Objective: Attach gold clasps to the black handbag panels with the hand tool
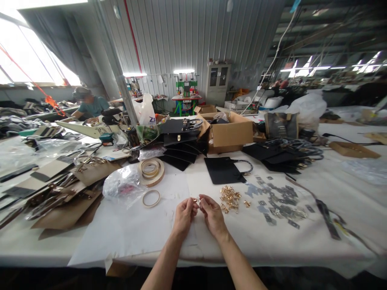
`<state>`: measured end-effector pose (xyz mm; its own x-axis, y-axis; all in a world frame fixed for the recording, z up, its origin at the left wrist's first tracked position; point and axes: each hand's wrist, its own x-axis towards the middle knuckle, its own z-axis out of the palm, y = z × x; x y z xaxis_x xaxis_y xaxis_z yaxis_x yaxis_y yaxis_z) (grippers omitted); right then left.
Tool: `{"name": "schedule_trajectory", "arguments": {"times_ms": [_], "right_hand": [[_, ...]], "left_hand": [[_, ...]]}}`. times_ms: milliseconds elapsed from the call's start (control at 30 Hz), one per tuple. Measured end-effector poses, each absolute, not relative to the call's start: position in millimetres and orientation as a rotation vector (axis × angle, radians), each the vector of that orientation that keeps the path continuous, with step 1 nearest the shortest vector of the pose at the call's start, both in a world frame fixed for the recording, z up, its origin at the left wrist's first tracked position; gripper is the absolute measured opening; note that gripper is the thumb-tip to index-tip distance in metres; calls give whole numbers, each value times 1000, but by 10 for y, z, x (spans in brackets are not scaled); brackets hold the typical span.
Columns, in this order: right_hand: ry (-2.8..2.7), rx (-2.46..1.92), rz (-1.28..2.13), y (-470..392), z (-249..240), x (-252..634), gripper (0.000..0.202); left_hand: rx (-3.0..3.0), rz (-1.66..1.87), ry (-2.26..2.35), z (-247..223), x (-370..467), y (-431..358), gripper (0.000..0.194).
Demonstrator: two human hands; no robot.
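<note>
My left hand (184, 215) is closed in a pinch above the white table, with a small gold metal bag fitting (195, 200) at its fingertips. My right hand (214, 215) is pinched just beside it, fingertips almost touching the left ones. Whatever the right fingers hold is too small to make out. Right of that hand lies a heap of gold metal fittings (230, 197). Farther right, thin grey metal plates (286, 201) are scattered over the cloth. A black handbag panel (223, 170) with a looped handle lies flat beyond the heap.
Tape rolls (151, 171) and a clear plastic bag (122, 185) lie left of my hands. Brown handbags (87, 173) pile up at far left. Behind stand a cardboard box (231, 133) and stacked black bag pieces (181, 151). A co-worker (90, 105) sits at back left.
</note>
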<state>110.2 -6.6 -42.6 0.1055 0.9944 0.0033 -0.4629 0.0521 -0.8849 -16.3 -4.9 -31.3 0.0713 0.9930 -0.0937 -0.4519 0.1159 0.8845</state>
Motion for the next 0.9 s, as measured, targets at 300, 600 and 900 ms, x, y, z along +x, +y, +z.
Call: {"name": "schedule_trajectory", "arguments": {"times_ms": [300, 600, 900], "right_hand": [[-1174, -1006, 1013, -121, -313, 1087, 29], [-1298, -1044, 858, -192, -236, 1072, 27], [-1064, -1019, 1221, -153, -236, 1156, 39]], "left_hand": [[908, 1216, 997, -336, -187, -62, 61], [1006, 1263, 1093, -246, -186, -98, 53], [1153, 1346, 1157, -231, -169, -127, 42]]}}
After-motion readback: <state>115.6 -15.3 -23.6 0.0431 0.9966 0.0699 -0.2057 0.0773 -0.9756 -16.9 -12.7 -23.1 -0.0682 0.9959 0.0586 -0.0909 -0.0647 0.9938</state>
